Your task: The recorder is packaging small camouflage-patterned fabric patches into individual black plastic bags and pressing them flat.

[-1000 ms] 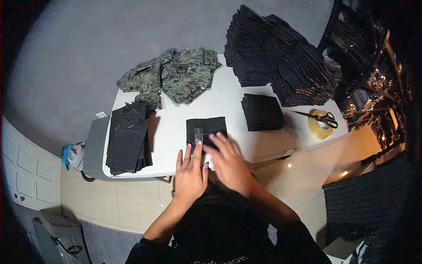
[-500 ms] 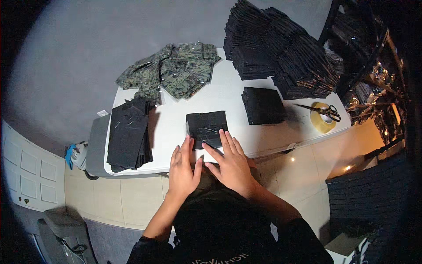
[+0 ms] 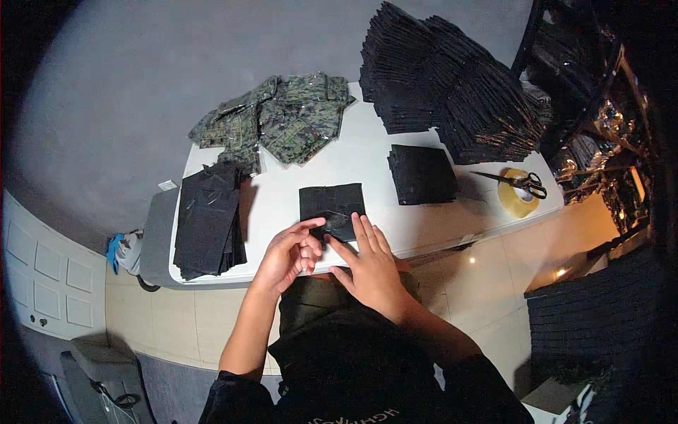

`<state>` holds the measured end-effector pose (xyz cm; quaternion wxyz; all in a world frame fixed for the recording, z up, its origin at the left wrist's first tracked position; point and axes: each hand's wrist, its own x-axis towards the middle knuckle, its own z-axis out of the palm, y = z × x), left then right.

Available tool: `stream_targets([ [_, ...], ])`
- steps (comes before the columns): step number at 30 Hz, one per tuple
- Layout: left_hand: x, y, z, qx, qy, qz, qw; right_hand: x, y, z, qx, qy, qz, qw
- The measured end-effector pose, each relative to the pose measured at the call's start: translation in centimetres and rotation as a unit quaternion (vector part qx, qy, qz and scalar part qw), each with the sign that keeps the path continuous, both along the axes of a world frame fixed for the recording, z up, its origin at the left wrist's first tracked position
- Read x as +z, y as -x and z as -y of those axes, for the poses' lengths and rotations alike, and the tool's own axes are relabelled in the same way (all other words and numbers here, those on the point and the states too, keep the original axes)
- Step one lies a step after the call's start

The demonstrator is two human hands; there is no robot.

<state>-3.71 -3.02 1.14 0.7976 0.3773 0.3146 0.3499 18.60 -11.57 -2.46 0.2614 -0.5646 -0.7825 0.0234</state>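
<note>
A flat black square, which looks like folded fabric, lies near the table's front edge. Shiny creases on its lower half look like clear plastic film or tape. My right hand is spread open, fingertips resting on its lower right part. My left hand is turned on its side at the lower left corner. Its index finger stretches over the square, while the other fingers are loosely bent; nothing shows in them. Whether that index fingertip touches the surface, I cannot tell.
On the white table are a black stack at left, camouflage garments in clear plastic behind, and a smaller black stack at right. Large black piles stand at the back right. Scissors lie on a yellowish tape roll.
My left hand has rolled from lying flat, palm down, onto its side, its fingers bending and the index reaching right across the square. My right hand stays nearly in place.
</note>
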Motion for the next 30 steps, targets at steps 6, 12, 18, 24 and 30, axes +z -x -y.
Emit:
stream_targets([
  [6,1.0,-0.3,-1.9,-0.003,0.055,-0.053,0.997,0.2,-0.1,0.0,-0.001,0.0,-0.003,1.0],
  [12,-0.5,0.9,-3.0,-0.06,0.126,0.012,0.99,0.0,0.0,-0.1,-0.004,0.004,0.001,1.0],
  [18,-0.5,1.2,-3.4,-0.059,0.109,-0.015,0.992,0.0,-0.1,-0.1,-0.002,0.007,0.005,1.0],
  [24,-0.3,0.9,-3.0,-0.041,0.035,-0.096,0.994,0.2,0.1,0.0,-0.012,0.017,-0.009,1.0],
  [30,0.7,-0.2,-2.4,-0.01,0.006,-0.158,0.987,0.3,0.4,-0.2,-0.031,0.033,-0.007,0.999],
])
